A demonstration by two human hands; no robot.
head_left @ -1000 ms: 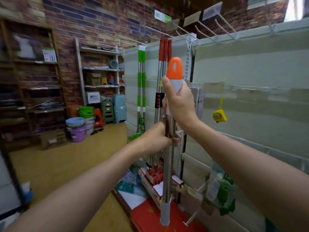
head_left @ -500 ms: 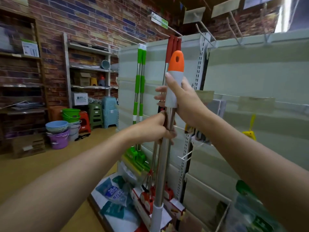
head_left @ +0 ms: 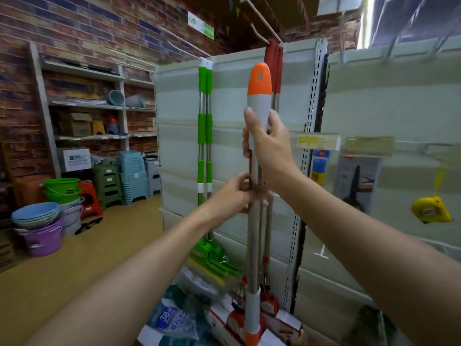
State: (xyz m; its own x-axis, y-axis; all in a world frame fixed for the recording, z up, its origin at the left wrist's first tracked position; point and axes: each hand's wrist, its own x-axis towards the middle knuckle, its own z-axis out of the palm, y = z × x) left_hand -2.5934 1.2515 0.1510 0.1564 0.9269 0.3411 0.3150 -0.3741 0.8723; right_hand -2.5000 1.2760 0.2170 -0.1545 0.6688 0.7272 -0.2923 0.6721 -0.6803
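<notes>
I hold a mop (head_left: 254, 245) upright in front of a shop display wall. It has an orange-tipped white grip at the top and a steel shaft. My right hand (head_left: 270, 146) grips the white grip just under the orange tip. Lower down, my left hand (head_left: 235, 193) is wrapped round the steel shaft. The mop's lower end has a white and orange collar near the bottom edge of the view; its head is out of sight. Red-handled mops (head_left: 274, 61) hang right behind it.
Two green-handled mops (head_left: 205, 136) hang to the left on the pale panel wall (head_left: 374, 116). A yellow tape measure (head_left: 430, 209) hangs at the right. Packaged goods (head_left: 172, 318) lie on the base shelf. Stacked basins (head_left: 37, 218), green buckets (head_left: 61, 188) and stools (head_left: 132, 176) stand by the brick wall.
The view has swung left and back a little. The mop stands lower in the view and more of its lower shaft shows. Both hands keep their hold.
</notes>
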